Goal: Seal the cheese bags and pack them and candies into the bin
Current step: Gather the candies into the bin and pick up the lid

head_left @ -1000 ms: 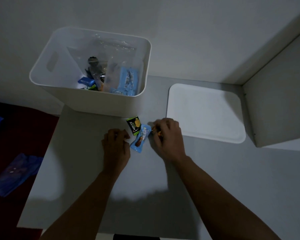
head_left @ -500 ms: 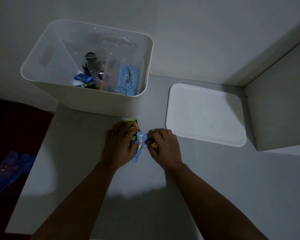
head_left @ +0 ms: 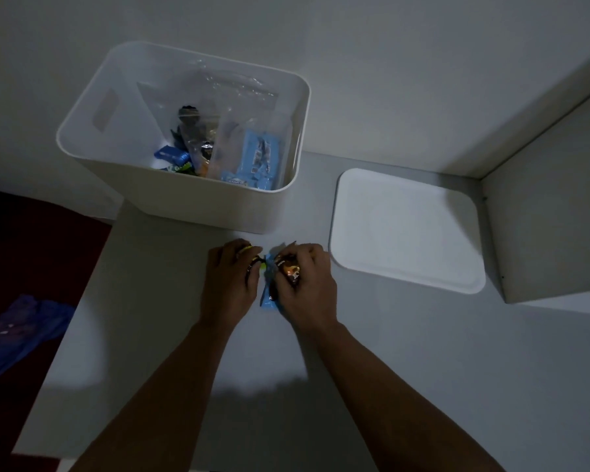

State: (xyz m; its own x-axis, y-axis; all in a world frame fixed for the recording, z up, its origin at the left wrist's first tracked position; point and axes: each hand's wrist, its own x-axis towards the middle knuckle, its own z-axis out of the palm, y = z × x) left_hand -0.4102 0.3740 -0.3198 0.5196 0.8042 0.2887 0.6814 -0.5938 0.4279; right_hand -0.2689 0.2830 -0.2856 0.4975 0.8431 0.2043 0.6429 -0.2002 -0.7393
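Single head-worn wide-angle cam, looking steeply down and forward over a pale grey tabletop point(head_left: 423, 369). Forearms enter from the bottom edge, hands close at frame centre. White plastic open-top bin point(head_left: 198, 206) sits further back, upper left. No second view, so no overlap.

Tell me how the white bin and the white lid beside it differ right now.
The bin stands upright as a deep open box; the lid lies flat and shallow on the table. The bin holds clear bags and candy wrappers; the lid carries nothing. The bin sits ahead of the left hand; the lid lies just beyond the right hand. Both are white with rounded corners.
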